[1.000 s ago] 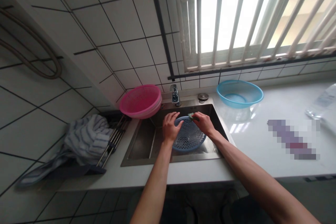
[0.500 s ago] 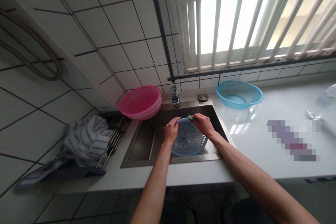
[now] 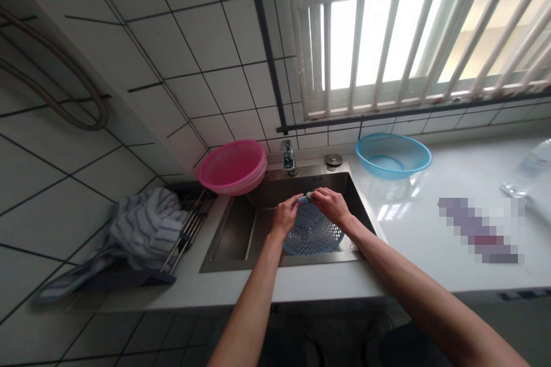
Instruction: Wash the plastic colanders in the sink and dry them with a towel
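Leftmost, taking the colander (image 3: 316,230) as the centre of the clock with twelve toward the tap wall, a hose (image 3: 92,117) loops at ten o'clock. A striped towel (image 3: 144,226) lies bunched at nine, with the bars of a rack (image 3: 188,232) just beside it. At ten, a pink basket (image 3: 232,167) sits over the back corner of the sink (image 3: 228,241). The left hand (image 3: 284,217) pinches the colander's rim between thumb and fingers; from it, the colander's bowl lies at four o'clock, in the sink. Behind, the tap (image 3: 288,156) stands at eleven. At twelve, a small greenish sponge (image 3: 309,196) touches the rim, pinched in the curled fingers of the right hand (image 3: 330,204); from that hand, the bowl lies at seven. A plug (image 3: 333,159) is at one, a blue basin (image 3: 392,156) at two, a pixelated purplish item (image 3: 476,230) at three, and a clear bottle (image 3: 529,166) beyond it, between two and three.
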